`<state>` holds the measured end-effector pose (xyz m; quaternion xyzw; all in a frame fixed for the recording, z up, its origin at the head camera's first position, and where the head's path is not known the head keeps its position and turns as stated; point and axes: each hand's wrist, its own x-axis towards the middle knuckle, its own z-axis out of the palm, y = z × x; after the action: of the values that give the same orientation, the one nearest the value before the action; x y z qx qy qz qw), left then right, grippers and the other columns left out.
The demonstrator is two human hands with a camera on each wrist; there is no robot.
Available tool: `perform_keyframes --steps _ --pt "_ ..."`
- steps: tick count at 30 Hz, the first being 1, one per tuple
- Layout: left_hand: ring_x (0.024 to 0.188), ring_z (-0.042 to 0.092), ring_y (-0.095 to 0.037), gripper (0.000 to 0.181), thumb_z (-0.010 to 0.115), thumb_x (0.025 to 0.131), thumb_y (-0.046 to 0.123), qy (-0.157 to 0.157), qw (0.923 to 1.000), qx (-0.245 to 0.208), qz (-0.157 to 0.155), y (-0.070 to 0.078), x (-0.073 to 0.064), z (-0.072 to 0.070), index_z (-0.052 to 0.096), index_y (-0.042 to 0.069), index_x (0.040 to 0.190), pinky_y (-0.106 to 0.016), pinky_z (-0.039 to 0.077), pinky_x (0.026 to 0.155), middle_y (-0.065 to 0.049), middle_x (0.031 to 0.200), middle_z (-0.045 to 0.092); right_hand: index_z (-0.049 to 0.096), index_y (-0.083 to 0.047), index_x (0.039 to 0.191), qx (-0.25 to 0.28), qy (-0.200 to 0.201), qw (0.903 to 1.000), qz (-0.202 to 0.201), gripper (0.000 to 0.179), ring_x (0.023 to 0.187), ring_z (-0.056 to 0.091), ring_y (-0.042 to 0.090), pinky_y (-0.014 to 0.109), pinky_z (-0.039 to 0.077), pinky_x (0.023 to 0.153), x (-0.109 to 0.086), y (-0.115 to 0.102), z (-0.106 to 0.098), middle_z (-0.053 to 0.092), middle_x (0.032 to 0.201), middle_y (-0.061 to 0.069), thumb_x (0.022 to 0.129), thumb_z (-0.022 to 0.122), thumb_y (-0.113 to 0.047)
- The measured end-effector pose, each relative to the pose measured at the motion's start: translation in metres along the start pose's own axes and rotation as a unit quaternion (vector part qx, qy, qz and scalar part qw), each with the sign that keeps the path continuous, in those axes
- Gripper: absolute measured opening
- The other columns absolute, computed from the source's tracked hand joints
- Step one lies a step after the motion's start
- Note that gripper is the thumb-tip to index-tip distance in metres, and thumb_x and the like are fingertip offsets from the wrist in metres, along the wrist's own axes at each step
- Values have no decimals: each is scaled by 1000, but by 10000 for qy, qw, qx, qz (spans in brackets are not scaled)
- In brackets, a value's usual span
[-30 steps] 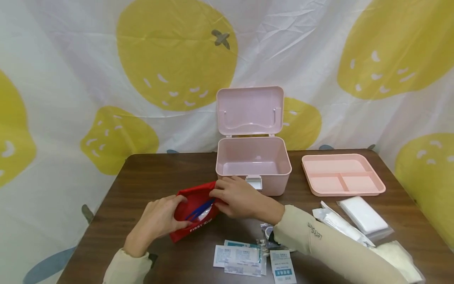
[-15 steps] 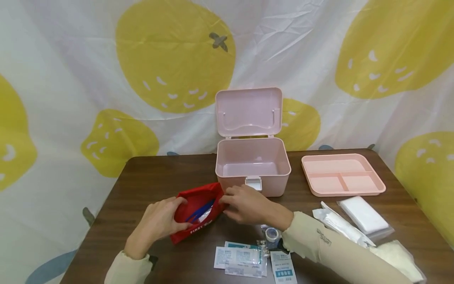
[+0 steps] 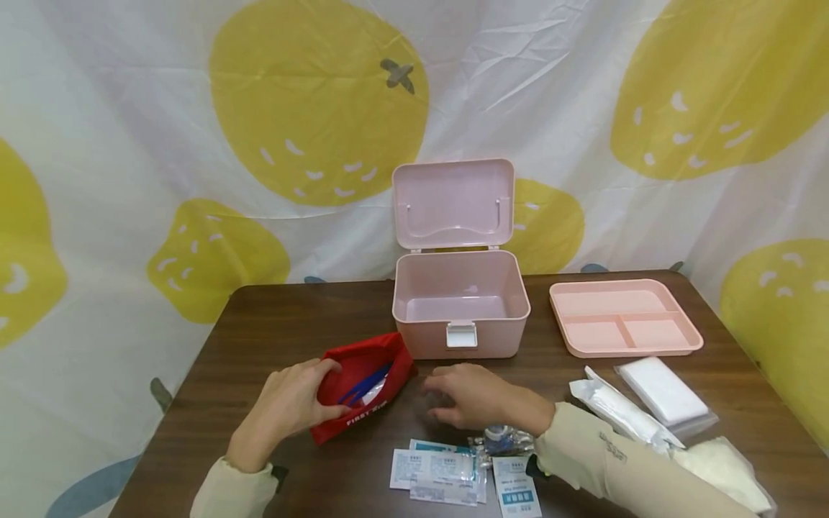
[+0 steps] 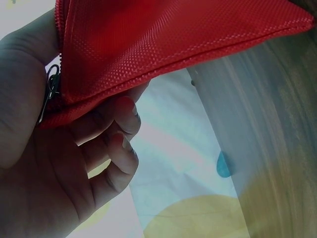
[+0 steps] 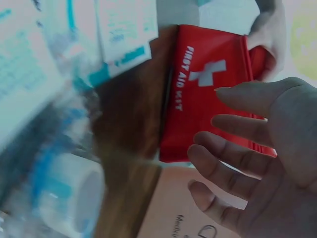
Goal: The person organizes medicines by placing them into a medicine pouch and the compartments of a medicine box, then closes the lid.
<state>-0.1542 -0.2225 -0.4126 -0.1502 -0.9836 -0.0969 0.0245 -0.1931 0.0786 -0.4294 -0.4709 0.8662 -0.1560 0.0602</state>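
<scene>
Red fabric, left of ctr in the head view: the L hand point(image 3: 288, 396) grips the left end of a pouch point(image 3: 352, 365), thumb one side, fingers the other. L wrist cam shows a zip pull point(image 4: 52, 82) by the thumb. Pouch sits tilted, mouth gaping upward; inside are a blue tool point(image 3: 365, 385), prob. tweezers, & smth. whitish, too small to ID.

Btm ctr: overlapping flat pkts point(image 3: 437, 471). Mid-frame above: pink box point(image 3: 495, 342), lid raised, touching or v. near the pouch's right corner, can't tell which.

R hand point(image 3: 476, 396), a bit right of the pouch: has just let go of its right edge & pulled away; fingers loosely bent, holding nothing. Means the L hand alone supports the pouch now, w/ the R hand free & the blue tool not yet out.

Below the R hand: tape roll point(image 3: 497, 433) amid clear bags, then a single pkt point(image 3: 514, 485). Right side of frame: divided pink tray point(image 3: 618, 296), w/ two white wrapped packs (slim one point(image 3: 618, 410), blocky one point(image 3: 667, 396)) below; cream bundle point(image 3: 722, 471) lower right.
</scene>
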Motion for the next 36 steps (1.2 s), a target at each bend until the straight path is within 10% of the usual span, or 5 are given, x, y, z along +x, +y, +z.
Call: perform_keyframes --steps 15,36 --pt "82 66 -18 58 87 70 47 -31 10000 18 -28 0 -1 1 67 14 113 -37 54 64 -3 102 71 69 -20 105 556 -1121 9912 432 30 68 53 0 21 46 61 -13 -13 28 63 81 -11 82 80 -36" --pt "83 66 -18 57 86 70 48 -52 10000 37 -53 1 1 2 67 15 113 -38 54 65 -2 103 71 63 -22 91 480 -902 9913 833 34 67 46 -1 27 32 72 -19 -21 42 52 72 -15 71 88 -34"
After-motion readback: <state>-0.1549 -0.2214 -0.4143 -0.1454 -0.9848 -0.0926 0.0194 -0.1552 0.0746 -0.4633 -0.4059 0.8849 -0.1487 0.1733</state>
